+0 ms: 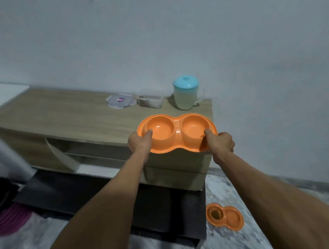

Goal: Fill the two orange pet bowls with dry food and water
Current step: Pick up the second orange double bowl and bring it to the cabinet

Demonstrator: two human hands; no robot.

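Note:
An orange double pet bowl (177,132) is held level over the front right edge of a wooden cabinet (61,115); both of its cups look empty. My left hand (140,142) grips its left rim, thumb inside the left cup. My right hand (221,141) grips its right rim, thumb on top. A second orange double bowl (225,216) lies on the floor at the lower right, with brown dry food in its left cup. A pitcher with a teal lid (186,94) stands at the cabinet's back right. Beside it sits a clear container (150,101) holding something brownish.
A clear clip lid (121,100) lies on the cabinet left of the container. A cabinet door (61,155) hangs open below. A dark low platform (160,206) lies before the cabinet. Purple and black items (4,214) are on the floor at left.

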